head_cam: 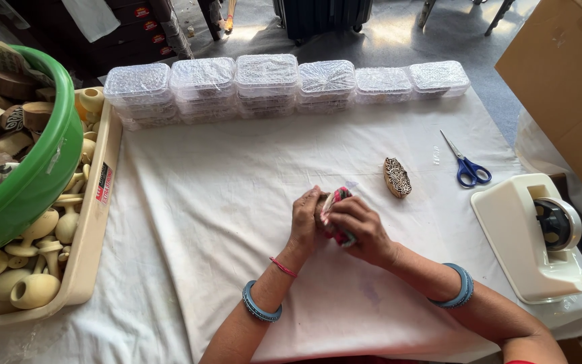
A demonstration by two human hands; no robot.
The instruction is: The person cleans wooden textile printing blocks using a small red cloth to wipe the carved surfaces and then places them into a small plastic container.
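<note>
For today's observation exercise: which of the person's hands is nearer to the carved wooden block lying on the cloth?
Right. The right hand lies just below-left of the carved wooden block, apart from it. The left hand is farther left, on the other side of the small red cloth item both hands hold.

White-clothed table; sunlit grey floor beyond; cardboard box at right.

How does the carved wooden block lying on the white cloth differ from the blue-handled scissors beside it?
The carved wooden block is brown, oval and patterned; the blue-handled scissors are slim, with metal blades. The block lies nearer the hands, the scissors nearer the cream tape dispenser. Both rest untouched on the white cloth.
</note>
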